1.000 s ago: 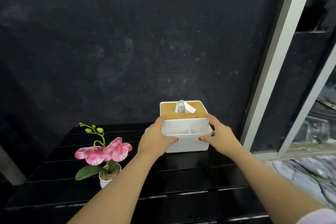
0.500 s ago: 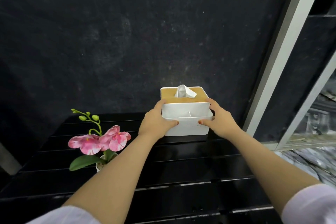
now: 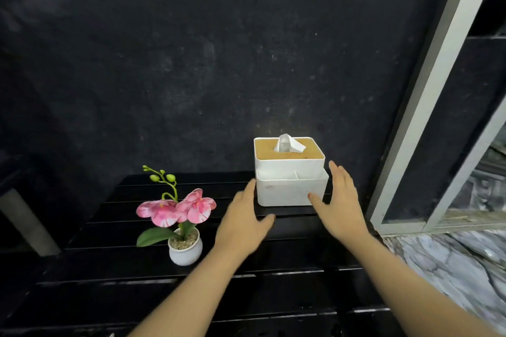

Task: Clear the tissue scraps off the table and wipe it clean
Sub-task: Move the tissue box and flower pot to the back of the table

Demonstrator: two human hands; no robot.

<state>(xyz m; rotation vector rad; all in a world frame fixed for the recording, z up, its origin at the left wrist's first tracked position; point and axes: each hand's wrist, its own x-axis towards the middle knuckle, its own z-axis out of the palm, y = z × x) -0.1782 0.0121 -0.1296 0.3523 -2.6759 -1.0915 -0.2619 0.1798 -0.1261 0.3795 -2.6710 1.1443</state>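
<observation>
A white tissue box [image 3: 290, 191] with a tan lid stands at the back of the black slatted table [image 3: 191, 295], against the dark wall. A white tissue [image 3: 287, 143] sticks up from its lid. My left hand [image 3: 243, 224] hovers open just left of the box, fingers spread, off its side. My right hand [image 3: 339, 205] is open at the box's right front corner, its thumb tip close to or on the front face. No tissue scraps show on the table.
A small white pot with pink orchid flowers [image 3: 183, 230] stands on the table to the left of my left hand. A grey metal door frame [image 3: 427, 107] rises at the right, with marbled floor [image 3: 451, 268] below it.
Both hands gripped the tissue box's sides and pushed it back toward the wall; now they have let go and drawn back slightly, fingers spread.
</observation>
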